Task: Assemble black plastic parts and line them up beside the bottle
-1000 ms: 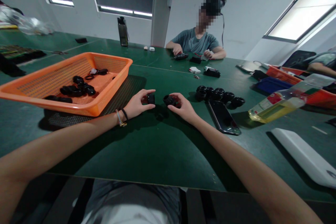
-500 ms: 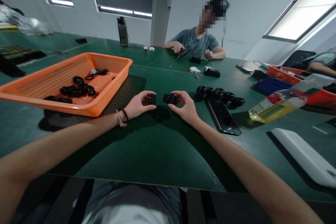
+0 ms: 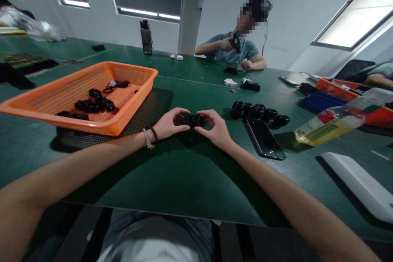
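Note:
Over the green table (image 3: 172, 172), my left hand (image 3: 168, 125) and my right hand (image 3: 215, 127) pinch two small black plastic parts (image 3: 190, 119), pressed together end to end between the fingertips. Both hands are closed on the joined parts, just above the tabletop. An orange mesh basket (image 3: 129, 102) to the left holds several more black ring parts (image 3: 92, 105). A cluster of black round parts (image 3: 259, 111) lies to the right of my right hand.
A dark phone (image 3: 264, 138) lies beside the cluster. A tilted bottle of yellow liquid (image 3: 334, 125) and a white flat object (image 3: 359, 184) are at right. Another person (image 3: 236, 47) sits across the table holding a tool. A dark bottle (image 3: 146, 37) stands far back.
My hands have moved toward each other, bringing the two separate black parts together. The person opposite has raised a hand with a tool off the table.

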`<action>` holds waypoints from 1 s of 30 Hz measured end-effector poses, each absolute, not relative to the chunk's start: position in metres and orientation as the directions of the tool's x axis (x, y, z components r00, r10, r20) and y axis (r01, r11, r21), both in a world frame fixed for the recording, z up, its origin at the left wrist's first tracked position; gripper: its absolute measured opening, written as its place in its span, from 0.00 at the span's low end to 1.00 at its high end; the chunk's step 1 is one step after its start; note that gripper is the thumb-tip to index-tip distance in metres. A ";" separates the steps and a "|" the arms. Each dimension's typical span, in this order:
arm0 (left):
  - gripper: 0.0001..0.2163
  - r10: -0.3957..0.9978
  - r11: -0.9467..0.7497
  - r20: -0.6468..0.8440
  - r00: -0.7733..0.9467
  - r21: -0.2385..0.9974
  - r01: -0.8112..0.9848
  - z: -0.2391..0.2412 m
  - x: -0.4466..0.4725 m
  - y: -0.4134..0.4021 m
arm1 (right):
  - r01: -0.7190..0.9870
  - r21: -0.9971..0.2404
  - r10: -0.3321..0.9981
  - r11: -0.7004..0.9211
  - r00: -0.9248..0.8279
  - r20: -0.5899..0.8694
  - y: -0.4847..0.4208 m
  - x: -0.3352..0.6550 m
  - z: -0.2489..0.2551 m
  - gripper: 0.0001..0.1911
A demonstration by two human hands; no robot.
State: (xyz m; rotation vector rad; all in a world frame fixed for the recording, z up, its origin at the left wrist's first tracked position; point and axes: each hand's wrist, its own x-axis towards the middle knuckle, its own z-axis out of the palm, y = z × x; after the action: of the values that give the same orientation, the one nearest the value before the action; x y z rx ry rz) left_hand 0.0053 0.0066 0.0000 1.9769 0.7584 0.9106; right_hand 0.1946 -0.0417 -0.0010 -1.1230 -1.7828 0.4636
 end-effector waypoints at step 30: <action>0.21 0.726 -0.532 0.325 0.606 0.824 0.195 -0.004 0.004 0.010 | 0.422 -0.779 0.881 0.463 -0.127 0.455 -0.038 0.198 -0.009 0.16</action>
State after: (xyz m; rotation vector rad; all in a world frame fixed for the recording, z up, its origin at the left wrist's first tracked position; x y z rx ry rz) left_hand 0.0043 0.0096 -0.0036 2.0490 0.7258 0.8632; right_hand 0.1981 -0.0385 -0.0089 -1.1202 -1.7376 0.5904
